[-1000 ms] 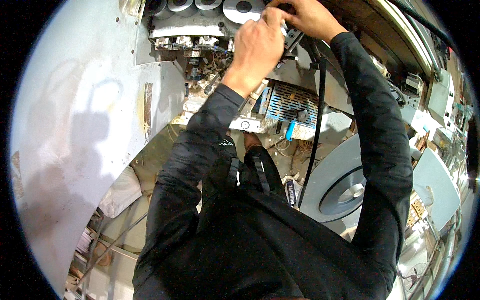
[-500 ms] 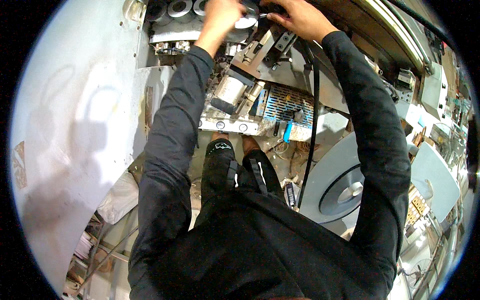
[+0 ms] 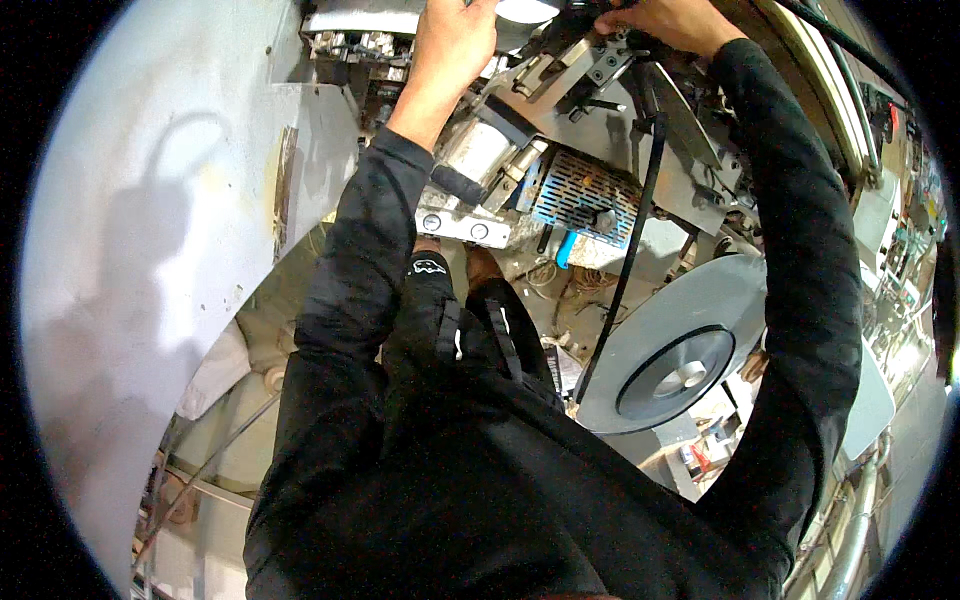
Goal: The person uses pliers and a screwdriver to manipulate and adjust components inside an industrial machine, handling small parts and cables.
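Both hands, left hand and right hand, reach into the machine, fingers cropped, grip untellable.

Single head-worn fisheye view, looking down and forward along both black-sleeved arms into the machine's metal assembly, close in. Hands sit at the top rim, probably partly cropped; edges bend strongly.

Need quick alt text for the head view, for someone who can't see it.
Both hands reach up into a machine's metal mechanism: left hand at its top edge, right hand on a bracket. Below sit a perforated blue cover and a grey disc.
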### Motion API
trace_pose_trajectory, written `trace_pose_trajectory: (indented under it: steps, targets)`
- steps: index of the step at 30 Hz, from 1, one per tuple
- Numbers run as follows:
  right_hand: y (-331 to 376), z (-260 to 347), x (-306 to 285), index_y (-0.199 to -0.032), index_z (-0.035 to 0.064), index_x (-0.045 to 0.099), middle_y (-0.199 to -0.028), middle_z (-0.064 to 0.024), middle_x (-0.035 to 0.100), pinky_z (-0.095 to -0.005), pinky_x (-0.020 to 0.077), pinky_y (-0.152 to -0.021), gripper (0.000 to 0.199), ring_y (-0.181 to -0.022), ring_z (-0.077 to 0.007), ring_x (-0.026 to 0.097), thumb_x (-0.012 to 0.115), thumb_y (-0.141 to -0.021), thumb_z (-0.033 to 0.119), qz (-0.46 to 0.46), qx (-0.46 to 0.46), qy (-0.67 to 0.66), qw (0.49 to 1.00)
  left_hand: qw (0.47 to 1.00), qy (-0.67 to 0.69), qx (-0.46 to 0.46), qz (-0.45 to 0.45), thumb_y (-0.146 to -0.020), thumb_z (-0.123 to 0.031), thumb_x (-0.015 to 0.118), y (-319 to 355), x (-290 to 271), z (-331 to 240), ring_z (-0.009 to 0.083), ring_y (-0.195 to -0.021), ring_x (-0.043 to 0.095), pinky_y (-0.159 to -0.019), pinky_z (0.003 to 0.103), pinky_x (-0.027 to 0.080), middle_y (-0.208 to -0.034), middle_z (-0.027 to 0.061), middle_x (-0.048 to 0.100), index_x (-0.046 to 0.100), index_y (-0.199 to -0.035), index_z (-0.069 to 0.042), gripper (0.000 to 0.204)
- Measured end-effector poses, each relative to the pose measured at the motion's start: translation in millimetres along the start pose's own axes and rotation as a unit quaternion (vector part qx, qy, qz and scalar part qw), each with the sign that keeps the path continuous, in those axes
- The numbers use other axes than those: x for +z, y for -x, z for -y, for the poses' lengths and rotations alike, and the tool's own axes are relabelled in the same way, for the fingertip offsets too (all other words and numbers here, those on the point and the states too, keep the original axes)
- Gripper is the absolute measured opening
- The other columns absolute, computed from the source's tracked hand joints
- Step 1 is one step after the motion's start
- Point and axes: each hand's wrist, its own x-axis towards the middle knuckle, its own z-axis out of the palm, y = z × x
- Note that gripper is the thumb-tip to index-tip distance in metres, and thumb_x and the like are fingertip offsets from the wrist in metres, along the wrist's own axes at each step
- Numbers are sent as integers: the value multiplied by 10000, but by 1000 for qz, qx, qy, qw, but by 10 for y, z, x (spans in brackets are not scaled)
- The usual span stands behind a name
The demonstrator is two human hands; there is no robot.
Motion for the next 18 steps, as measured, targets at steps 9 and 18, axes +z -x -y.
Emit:
trace_pose_trajectory:
  steps: [9, 18]
  targets:
    - [114, 137, 82, -1418, 103, 575, -1291, -191, 668, -396, 520, -997, 705, -1186, -331, 643, 857, -855, 420, -82, 44, -26, 995, 967, 171, -182, -47, -1062, -280, 585, 572, -499, 78, 101, -633, 519, -557, 322, 436, -713, -18, 543, 624, -909, -68, 265]
    - [960, 616, 1076, -1275, -16, 630, -1049, -107, 720, -326, 518, -861, 434, -959, -178, 660, 729, -979, 286, -435, 92, -199, 873, 997, -14, 35, -73, -1057, -216, 627, 1276, -858, 39, 137, -756, 562, -694, 287, 454, -871, 56, 682, 761, -1032, -29, 231]
